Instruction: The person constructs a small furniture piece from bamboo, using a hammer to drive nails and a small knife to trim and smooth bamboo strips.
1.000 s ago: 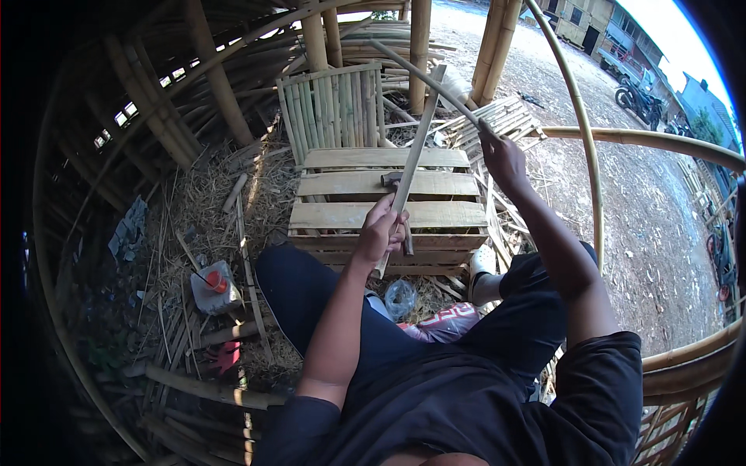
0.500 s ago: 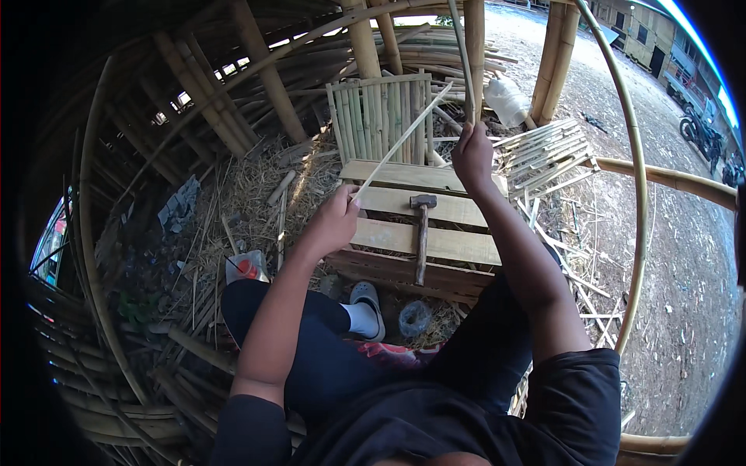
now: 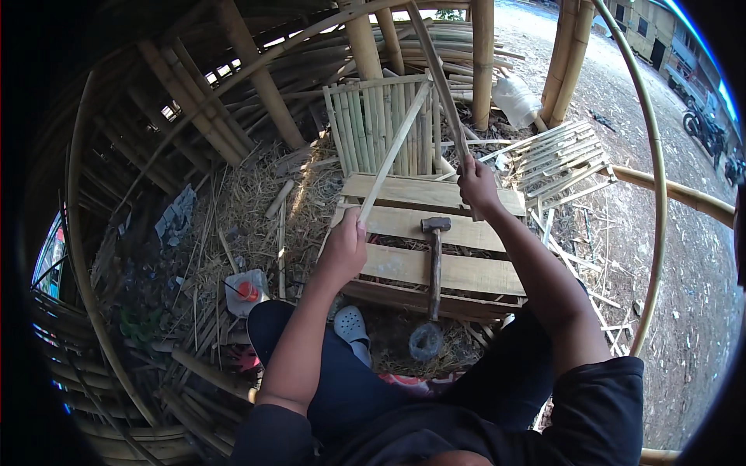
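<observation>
My left hand (image 3: pixel 344 245) is closed around the lower end of a pale bamboo strip (image 3: pixel 395 147), which slants up and away to the right. My right hand (image 3: pixel 478 186) grips a long, narrow brown-grey piece (image 3: pixel 440 74) near its lower end; I cannot tell whether it is a stick or a blade. It leans up to the left, its upper part near the strip's tip. Below both hands stands a low wooden slatted bench (image 3: pixel 400 262). On its slats lies a sledge hammer (image 3: pixel 435 268), its handle pointing toward me and past the near edge.
A bamboo slat panel (image 3: pixel 381 128) stands behind the bench. To its right lies a stack of pale strips (image 3: pixel 567 159). A clear plastic cup (image 3: pixel 426 342) sits between my feet, and a container with a red top (image 3: pixel 247 291) at left. Bamboo posts (image 3: pixel 482 62) rise behind.
My right hand has come down and nearer, and the long piece in it has tilted left toward the strip. The strip stands steeper, and my left hand appears lower in view.
</observation>
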A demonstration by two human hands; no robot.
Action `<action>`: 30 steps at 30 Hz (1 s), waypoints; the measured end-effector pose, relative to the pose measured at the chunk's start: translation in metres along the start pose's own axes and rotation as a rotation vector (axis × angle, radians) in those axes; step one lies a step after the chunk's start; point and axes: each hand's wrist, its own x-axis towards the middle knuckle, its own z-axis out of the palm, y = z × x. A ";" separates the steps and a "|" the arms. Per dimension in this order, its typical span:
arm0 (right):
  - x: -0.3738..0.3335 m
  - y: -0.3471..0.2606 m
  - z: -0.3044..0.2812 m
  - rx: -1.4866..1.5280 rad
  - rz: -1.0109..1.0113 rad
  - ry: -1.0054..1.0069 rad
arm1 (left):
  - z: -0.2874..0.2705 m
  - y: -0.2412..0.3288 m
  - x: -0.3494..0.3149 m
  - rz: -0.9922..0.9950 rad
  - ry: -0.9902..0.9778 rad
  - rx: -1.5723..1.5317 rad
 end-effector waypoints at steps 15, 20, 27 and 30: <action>-0.068 -0.143 -0.040 -1.595 -0.784 -0.313 | 0.033 -0.065 0.054 -0.290 0.281 -0.063; -0.021 -0.223 -0.121 -1.709 -1.335 0.066 | 0.014 -0.118 0.063 -0.785 0.119 -1.473; 0.017 -0.139 -0.023 0.921 -0.485 0.012 | 0.001 -0.022 0.055 -0.116 0.740 -0.394; 0.056 -0.100 -0.026 1.856 0.115 -0.133 | 0.000 -0.028 0.081 0.578 0.545 0.286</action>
